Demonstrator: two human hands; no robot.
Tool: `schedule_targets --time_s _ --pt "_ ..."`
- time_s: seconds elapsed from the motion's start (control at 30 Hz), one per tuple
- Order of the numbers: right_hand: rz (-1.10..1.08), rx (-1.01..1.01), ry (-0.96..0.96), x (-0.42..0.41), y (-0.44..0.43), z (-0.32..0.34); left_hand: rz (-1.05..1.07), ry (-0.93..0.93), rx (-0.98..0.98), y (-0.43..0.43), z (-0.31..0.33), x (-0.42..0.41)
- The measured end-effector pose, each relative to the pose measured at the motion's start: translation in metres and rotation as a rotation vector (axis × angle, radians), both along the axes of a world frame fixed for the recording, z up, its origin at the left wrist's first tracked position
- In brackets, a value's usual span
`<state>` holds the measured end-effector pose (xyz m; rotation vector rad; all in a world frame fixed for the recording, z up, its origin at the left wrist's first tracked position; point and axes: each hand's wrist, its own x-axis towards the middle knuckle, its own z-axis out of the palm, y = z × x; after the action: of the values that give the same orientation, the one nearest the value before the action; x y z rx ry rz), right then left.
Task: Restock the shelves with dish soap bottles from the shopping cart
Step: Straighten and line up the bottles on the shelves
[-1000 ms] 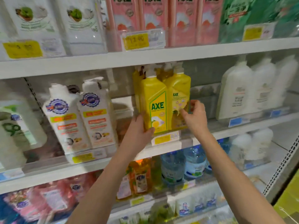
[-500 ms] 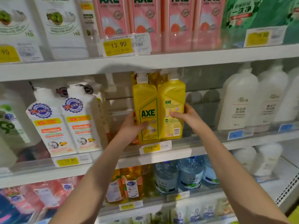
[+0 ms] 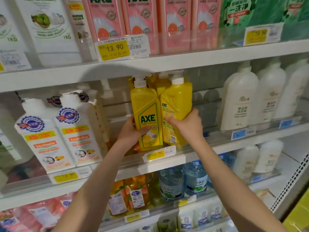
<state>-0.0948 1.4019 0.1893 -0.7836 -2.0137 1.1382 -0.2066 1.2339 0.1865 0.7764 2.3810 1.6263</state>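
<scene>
Two yellow AXE dish soap pump bottles stand side by side at the front of the middle shelf [image 3: 209, 149]. My left hand [image 3: 131, 130] grips the left yellow bottle [image 3: 147, 113] low on its label side, thumb across the front. The right yellow bottle [image 3: 178, 101] is turned with its back label outward, and my right hand [image 3: 187, 123] grips it at the lower right. More yellow bottles stand behind them, mostly hidden. The shopping cart is out of view.
White pump bottles with blue and orange labels [image 3: 65, 131] stand to the left, plain white bottles [image 3: 239, 101] to the right. Pink AXE bottles [image 3: 142, 19] fill the shelf above. Orange bottles [image 3: 133, 195] and blue water jugs [image 3: 184, 180] sit below.
The view has moved closer to the shelf. My right hand has closed lower round the right yellow bottle. My left hand stays on the left bottle.
</scene>
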Motion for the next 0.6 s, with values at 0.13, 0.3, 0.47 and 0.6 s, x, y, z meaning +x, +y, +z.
schedule_targets --time_s 0.13,0.3,0.47,0.6 --pt "0.063 0.018 -0.065 0.012 -0.005 -0.002 -0.001 -0.010 0.010 -0.002 -0.003 -0.005" --pt "-0.092 0.154 -0.079 0.013 -0.024 -0.002 -0.037 -0.051 0.028 -0.004 -0.005 -0.005" --pt "-0.104 0.233 -0.125 0.009 -0.030 -0.006 -0.039 -0.026 -0.007 -0.007 -0.003 -0.010" --pt "0.281 -0.029 0.042 0.015 0.001 0.009 -0.058 -0.010 -0.041 -0.011 -0.003 -0.011"
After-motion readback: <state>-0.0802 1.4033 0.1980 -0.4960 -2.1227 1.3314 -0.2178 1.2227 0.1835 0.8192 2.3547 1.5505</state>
